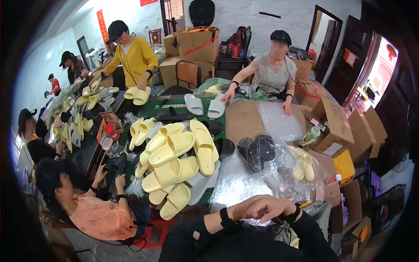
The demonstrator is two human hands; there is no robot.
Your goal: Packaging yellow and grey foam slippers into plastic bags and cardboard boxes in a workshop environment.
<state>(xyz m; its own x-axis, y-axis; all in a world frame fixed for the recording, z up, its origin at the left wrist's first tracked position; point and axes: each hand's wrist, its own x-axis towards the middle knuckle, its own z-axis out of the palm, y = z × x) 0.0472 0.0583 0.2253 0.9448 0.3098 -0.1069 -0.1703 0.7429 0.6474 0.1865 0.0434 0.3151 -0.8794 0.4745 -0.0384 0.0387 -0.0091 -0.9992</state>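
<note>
At the front edge of the table my left hand (243, 208) and my right hand (271, 207) overlap, both wearing black wristbands. The right hand lies across the left with its fingers bent down; whether anything is inside them is hidden. Most of the left hand's fingers are covered. Just beyond the hands are shiny clear plastic bags (238, 185). Black slippers (256, 150) lie in clear plastic there, with small pale yellow slippers (304, 163) in plastic to their right. Left of my hands rises a heap of pale yellow slippers (172, 148), with white ones partly beneath.
Opposite, a person in a light top touches a grey-white slipper (217, 106) and a clear plastic sheet (281, 120). A person in yellow holds yellow slippers (138, 95). At left, a person in orange handles a dark slipper (115, 168). Open cardboard boxes (329, 126) stand at right.
</note>
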